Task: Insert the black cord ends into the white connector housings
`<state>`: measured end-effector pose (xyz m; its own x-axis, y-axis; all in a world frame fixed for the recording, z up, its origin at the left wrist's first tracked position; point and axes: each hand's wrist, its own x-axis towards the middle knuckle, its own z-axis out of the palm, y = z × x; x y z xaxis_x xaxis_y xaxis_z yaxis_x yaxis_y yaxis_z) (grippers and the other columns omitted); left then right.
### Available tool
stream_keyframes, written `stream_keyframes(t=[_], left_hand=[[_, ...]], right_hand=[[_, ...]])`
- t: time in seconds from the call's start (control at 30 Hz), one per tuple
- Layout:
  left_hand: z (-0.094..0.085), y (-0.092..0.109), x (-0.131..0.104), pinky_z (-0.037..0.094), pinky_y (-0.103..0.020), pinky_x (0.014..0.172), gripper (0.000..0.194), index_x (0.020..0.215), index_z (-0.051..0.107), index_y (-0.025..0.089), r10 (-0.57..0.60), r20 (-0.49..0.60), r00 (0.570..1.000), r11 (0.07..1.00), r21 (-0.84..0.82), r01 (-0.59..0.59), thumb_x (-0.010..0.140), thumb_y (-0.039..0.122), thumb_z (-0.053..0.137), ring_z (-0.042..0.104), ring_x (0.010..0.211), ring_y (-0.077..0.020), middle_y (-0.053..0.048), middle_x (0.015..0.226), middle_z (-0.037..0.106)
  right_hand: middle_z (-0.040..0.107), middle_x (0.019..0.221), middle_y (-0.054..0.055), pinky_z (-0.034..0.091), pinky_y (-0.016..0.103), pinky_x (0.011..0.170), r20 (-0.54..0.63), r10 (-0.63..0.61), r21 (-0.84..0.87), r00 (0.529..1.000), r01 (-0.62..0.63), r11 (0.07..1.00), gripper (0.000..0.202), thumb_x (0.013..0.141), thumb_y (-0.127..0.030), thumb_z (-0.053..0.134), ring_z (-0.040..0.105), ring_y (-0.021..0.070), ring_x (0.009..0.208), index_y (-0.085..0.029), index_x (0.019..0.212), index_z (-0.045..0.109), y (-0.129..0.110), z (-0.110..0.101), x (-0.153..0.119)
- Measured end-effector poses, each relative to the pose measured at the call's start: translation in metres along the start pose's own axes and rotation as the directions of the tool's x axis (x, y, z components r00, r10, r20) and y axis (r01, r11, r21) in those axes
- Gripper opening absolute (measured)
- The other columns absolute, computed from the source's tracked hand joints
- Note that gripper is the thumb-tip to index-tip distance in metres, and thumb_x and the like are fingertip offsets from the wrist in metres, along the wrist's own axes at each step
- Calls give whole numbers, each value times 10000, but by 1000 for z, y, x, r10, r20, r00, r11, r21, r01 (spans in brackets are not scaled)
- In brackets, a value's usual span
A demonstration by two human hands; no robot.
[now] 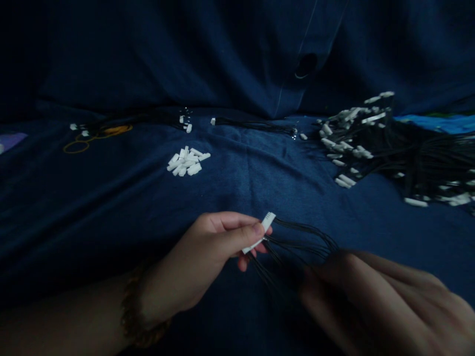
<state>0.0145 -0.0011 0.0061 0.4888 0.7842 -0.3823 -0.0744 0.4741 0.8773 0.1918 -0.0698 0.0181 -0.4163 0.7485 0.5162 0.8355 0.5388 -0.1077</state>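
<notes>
A long white plastic connector (pixel 268 220) is pinched between the thumb and fingers of my left hand (pixel 218 242). Thin black wires (pixel 297 243) run from it toward the right, and some hang down below my left fingers. My right hand (pixel 386 296) is closed around the wires a little way from the connector; it is blurred and its fingertips are partly hidden. Beyond my hands lies a small heap of loose white connectors (pixel 187 160) on the dark blue cloth (pixel 237 188).
At the right is a large pile of black wires (pixel 419 148) with white connectors on their ends. Two wire bundles lie along the back, one at left (pixel 148 117) and one in the middle (pixel 256 126). Yellow rubber bands (pixel 76 147) lie by the left bundle.
</notes>
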Motion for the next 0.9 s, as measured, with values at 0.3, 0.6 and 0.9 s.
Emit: stream_keyframes(t=[0.3,0.6,0.9], left_hand=[[0,-2,0,377,-134,466,131,736,674,161,40,-31,999,998,49,-39,755,271,606,511,560,-54,13,648,621],[0,-3,1,382,-126,460,130,745,677,162,56,-25,998,997,62,-54,759,266,600,511,557,-50,14,647,620],[0,-2,1,383,-128,466,150,757,671,157,56,-24,998,995,89,-54,755,290,602,509,564,-56,15,649,620]], right_hand=[[413,477,-27,239,257,477,-52,-61,-46,997,59,997,165,819,-129,470,374,94,457,-165,662,507,-6,0,0],[508,510,-15,279,265,473,-67,-65,-52,996,61,997,143,821,-144,476,426,97,455,-170,685,515,-9,4,-2],[413,461,-32,240,232,400,80,-9,39,997,6,999,197,834,-177,433,363,77,379,-168,639,462,-2,2,8]])
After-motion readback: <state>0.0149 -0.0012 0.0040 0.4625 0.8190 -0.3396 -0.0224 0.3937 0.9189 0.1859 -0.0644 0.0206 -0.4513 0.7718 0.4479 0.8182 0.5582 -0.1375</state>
